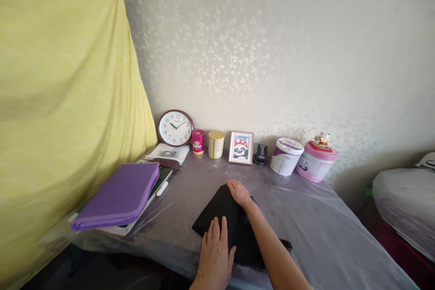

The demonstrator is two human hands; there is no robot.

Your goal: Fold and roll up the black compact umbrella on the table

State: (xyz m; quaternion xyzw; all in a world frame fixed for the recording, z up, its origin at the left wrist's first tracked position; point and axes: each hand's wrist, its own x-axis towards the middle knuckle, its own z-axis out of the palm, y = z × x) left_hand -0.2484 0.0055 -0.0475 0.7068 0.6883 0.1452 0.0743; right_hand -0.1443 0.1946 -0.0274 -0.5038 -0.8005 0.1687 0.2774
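Observation:
A piece of black cloth (217, 210), folded over itself, lies on the table near its front edge. My left hand (215, 251) rests flat on its near part, fingers stretched out and slightly apart. At the cloth's far edge is my right hand (239, 192), its fingers lying together over the top fold. My right forearm crosses above the cloth and hides some of it. A dark strap-like end sticks out to the right of that forearm. What kind of cloth item this is I cannot tell.
A purple zip folder (117, 197) lies on papers at the left, with a white pen-like object (161, 189) beside it. Along the wall stand a clock (176, 128), a pink tin (197, 142), a yellow can (215, 145), a panda picture frame (241, 148) and two tubs (286, 157).

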